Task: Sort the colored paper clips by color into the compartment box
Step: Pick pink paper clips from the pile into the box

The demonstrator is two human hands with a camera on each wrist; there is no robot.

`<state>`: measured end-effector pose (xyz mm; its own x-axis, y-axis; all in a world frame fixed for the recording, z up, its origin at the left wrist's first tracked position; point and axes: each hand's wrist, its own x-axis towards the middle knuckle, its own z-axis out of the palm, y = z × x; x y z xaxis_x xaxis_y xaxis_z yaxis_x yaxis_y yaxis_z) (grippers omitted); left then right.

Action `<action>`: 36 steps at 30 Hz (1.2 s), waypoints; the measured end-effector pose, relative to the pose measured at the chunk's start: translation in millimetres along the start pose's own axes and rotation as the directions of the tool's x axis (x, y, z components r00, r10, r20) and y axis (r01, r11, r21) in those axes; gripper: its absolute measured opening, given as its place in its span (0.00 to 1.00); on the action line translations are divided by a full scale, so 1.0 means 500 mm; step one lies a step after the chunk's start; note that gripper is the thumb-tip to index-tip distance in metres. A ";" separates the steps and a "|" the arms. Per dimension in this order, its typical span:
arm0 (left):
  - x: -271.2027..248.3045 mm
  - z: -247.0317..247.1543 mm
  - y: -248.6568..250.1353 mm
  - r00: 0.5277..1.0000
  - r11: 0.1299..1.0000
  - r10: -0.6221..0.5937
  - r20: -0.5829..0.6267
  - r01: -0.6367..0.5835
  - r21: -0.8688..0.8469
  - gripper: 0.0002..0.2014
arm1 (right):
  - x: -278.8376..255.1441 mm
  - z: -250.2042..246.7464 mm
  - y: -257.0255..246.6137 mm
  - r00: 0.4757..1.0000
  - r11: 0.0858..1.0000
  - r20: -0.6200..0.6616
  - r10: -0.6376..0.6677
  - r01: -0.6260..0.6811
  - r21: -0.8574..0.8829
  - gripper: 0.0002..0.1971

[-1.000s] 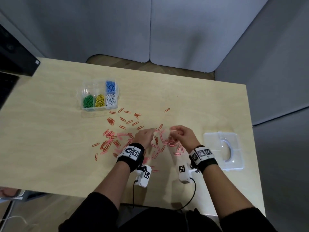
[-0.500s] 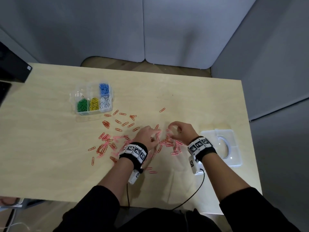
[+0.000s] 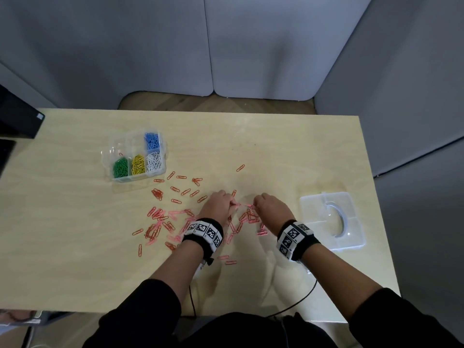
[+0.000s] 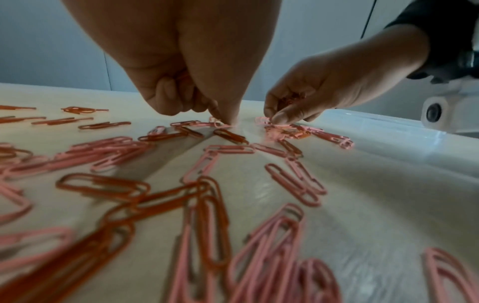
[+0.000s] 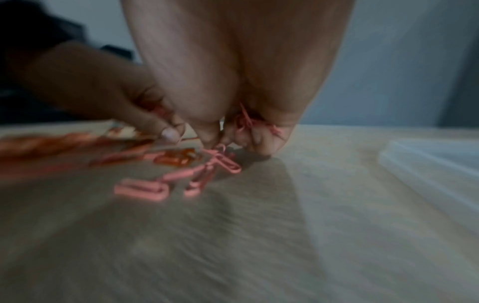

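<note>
Pink and orange paper clips (image 3: 173, 217) lie scattered across the middle of the wooden table. My left hand (image 3: 232, 203) has its fingers curled, and thumb and forefinger pinch a pink clip (image 4: 220, 124) on the table. An orange clip shows inside its fist. My right hand (image 3: 254, 204) is just to the right of it. It holds several pink clips (image 5: 246, 121) in its curled fingers while its fingertips (image 5: 212, 141) touch another pink clip in the pile. The clear compartment box (image 3: 110, 156) stands at the far left with green, yellow, white and blue clips in separate compartments.
The box's clear lid (image 3: 331, 219) lies flat on the table to the right of my right hand. A dark object (image 3: 17, 116) sits at the table's far left corner. Grey partition panels stand behind the table. Cables trail from both wrists toward my body.
Both hands have lowered onto the clip pile and drawn closer together. The left hand's fingers have curled into a pinch. The head view has shifted slightly.
</note>
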<state>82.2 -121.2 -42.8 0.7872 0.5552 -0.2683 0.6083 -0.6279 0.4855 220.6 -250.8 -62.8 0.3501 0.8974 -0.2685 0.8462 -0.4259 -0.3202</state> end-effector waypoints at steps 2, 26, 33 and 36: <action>0.002 0.000 0.004 1.000 0.997 0.020 0.020 -0.022 0.078 0.11 | 0.001 -0.003 0.003 0.999 0.996 -0.010 0.035 -0.034 0.078 0.07; -0.094 0.034 0.060 0.946 0.816 -0.264 0.191 0.324 -0.478 0.14 | -0.149 -0.036 0.003 0.848 -0.299 0.485 0.215 -0.415 0.859 0.15; -0.117 0.077 0.097 0.999 0.978 0.031 0.023 -0.026 -0.207 0.15 | -0.139 -0.053 0.013 0.811 -0.090 0.317 0.491 -0.315 0.945 0.09; -0.096 0.097 0.114 0.999 0.982 0.044 -0.031 -0.049 -0.181 0.18 | -0.150 -0.062 0.030 0.796 -0.123 0.349 0.495 -0.333 0.935 0.12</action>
<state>84.0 -210.0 -42.9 0.8099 0.5436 -0.2202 0.5404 -0.5456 0.6406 219.5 -321.0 -19.3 0.5574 0.4634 -0.6889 -0.5960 -0.3543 -0.7206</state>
